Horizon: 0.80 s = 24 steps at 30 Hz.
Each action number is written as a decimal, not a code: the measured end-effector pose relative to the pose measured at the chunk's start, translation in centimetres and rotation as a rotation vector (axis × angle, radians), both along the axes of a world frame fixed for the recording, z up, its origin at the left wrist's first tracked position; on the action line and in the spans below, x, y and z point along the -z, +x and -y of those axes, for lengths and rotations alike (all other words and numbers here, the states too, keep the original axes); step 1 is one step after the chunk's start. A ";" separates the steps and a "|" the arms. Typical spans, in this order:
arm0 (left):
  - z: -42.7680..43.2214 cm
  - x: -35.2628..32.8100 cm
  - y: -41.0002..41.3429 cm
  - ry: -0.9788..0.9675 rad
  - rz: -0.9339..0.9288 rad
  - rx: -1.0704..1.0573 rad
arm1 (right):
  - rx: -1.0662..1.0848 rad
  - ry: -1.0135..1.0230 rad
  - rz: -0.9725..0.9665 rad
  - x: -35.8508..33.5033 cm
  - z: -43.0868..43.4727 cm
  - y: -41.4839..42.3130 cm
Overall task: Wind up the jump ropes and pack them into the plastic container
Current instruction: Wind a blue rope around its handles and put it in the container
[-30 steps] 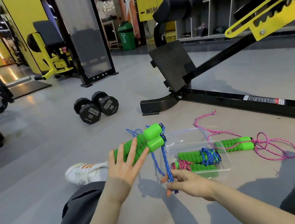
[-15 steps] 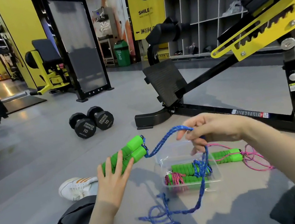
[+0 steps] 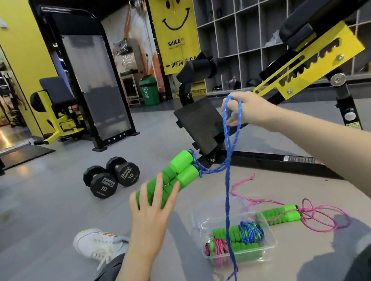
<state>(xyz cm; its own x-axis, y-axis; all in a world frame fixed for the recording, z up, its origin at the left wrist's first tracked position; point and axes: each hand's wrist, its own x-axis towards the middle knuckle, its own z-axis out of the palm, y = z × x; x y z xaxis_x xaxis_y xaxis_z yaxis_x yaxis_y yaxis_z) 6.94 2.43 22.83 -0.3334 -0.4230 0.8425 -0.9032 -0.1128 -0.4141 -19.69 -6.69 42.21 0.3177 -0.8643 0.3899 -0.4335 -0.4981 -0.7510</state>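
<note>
Two dumbbells (image 3: 112,176) read "HAMMER STRENGTH 10"; right hand (image 3: 251,108) pinches blue rope (image 3: 230,142).

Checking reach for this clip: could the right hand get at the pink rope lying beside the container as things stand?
Probably not right away: the right hand is raised and pinching the blue rope. Nothing lies over the pink rope itself, which sits in the open on the floor.
</note>
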 end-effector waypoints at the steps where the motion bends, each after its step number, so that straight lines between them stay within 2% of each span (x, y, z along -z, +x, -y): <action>1: 0.2 -0.3 -0.2 -0.015 0.007 0.014 | 0.023 -0.141 -0.077 -1.1 -0.4 0.1; 3: 0.5 -1.0 -0.7 -0.038 0.014 0.040 | 0.053 -0.375 -0.129 -3.6 -1.1 0.1; 6: 1.1 -2.0 -1.2 -0.066 0.012 0.058 | 0.069 -0.620 -0.091 -7.9 -1.8 0.2; 9: 2.3 -2.9 -1.4 -0.090 -0.008 0.068 | 0.068 -0.783 -0.078 -11.6 -1.4 0.3; 11: 3.1 -3.2 -1.6 -0.089 -0.027 0.070 | 0.091 -0.808 -0.052 -12.3 -0.7 0.2; 15: 3.8 -2.1 -2.5 -0.049 -0.027 0.111 | 0.179 -0.637 -0.212 -8.7 2.2 -1.3; 19: 4.2 0.2 -2.5 0.005 0.020 0.161 | 0.339 -0.570 -0.215 -3.3 5.3 -4.1; 20: 4.3 0.8 -2.4 0.021 0.023 0.164 | 0.354 -0.459 -0.323 -1.7 6.1 -5.1; 23: 4.4 2.0 -2.3 0.077 0.032 0.165 | 0.273 0.050 -0.838 4.9 8.1 -7.9; 24: 4.6 2.5 -2.2 0.093 0.040 0.162 | 0.238 0.150 -0.947 7.0 8.0 -8.2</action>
<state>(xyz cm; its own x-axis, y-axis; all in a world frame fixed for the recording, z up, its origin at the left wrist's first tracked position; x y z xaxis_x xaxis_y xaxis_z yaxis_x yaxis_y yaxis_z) 4.74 -2.18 20.37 -0.4357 -0.4365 0.7872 -0.8893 0.0734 -0.4515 -27.85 -14.72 35.25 0.2536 -0.9658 -0.0547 -0.9645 -0.2482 -0.0900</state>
